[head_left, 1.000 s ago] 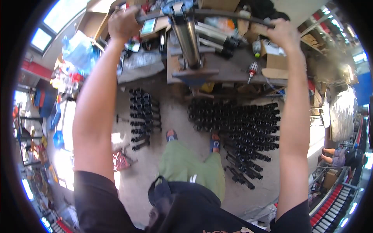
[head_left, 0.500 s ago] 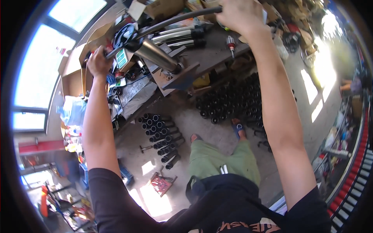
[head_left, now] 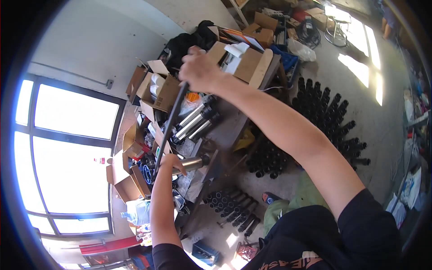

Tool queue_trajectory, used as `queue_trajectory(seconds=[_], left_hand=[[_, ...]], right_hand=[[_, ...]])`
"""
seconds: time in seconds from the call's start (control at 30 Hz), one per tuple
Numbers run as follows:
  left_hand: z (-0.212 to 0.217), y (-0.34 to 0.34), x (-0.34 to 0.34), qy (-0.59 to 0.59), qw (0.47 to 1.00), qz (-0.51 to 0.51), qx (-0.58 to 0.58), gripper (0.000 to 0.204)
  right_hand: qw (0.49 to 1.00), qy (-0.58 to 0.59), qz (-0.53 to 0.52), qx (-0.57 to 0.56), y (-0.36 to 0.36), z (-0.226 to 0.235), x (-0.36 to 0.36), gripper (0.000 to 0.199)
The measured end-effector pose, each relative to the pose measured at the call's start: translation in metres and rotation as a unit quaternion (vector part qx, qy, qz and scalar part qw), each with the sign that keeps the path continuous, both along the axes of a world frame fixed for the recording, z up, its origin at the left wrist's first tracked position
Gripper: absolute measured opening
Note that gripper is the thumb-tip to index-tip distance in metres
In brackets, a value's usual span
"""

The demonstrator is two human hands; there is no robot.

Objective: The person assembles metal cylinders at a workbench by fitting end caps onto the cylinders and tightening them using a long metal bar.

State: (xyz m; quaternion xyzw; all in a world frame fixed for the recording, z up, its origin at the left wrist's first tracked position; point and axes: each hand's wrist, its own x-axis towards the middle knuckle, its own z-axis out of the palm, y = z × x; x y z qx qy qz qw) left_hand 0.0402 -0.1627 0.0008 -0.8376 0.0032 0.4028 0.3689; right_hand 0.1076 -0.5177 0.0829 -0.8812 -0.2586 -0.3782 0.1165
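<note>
Dark bar (head_left: 168, 130) | upper end in right grip (head_left: 197, 72) | lower beside left grip (head_left: 171, 163)

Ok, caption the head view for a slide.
Right hand gripping a long dark bar, left hand beside a silver cylinder.

Long dark bar (head_left: 171, 119), slanted, silver cylinder (head_left: 192, 164)

Standing nearby, I see a black T-shirt (head_left: 306, 229) with short sleeves (head_left: 369, 220) and pale orange lettering (head_left: 309, 260) across its front, worn above loose olive-green trousers (head_left: 308, 192) and a dark open sandal (head_left: 271, 198), the left hand (head_left: 171, 163) and right hand (head_left: 198, 71) both bare.
</note>
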Motion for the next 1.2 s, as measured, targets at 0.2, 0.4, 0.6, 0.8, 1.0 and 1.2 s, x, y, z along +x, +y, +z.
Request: queue_trajectory(seconds=[0.2, 0.4, 0.6, 0.8, 1.0, 1.2], left_hand=[[0.01, -0.017, -0.068, -0.121, 0.981, 0.049, -0.144, 0.087], [-0.068, 0.023, -0.27, -0.345, 0.504, 0.523, -0.594, 0.057], [-0.032, -0.088, -0.275, -0.273, 0.032, 0.613, -0.741, 0.082], [0.013, -0.107, -0.273, -0.363, 0.056, 0.581, -0.727, 0.075], [0.003, -0.105, -0.281, -0.177, -0.198, 0.457, -0.849, 0.077], [0.006, -0.102, -0.284, -0.157, -0.237, 0.336, -0.898, 0.075]], right_hand=[[0.962, 0.247, -0.103, 0.055, -0.208, -0.153, -0.054, 0.032], [0.709, 0.627, -0.196, 0.258, -0.102, -0.366, -0.253, 0.046], [0.584, 0.634, -0.242, 0.445, -0.019, -0.451, -0.204, 0.044], [0.412, 0.714, -0.065, 0.562, 0.003, -0.469, -0.12, 0.031], [0.367, 0.731, -0.072, 0.571, 0.015, -0.445, -0.146, 0.051], [0.386, 0.763, -0.093, 0.51, -0.041, -0.457, -0.204, 0.066]])
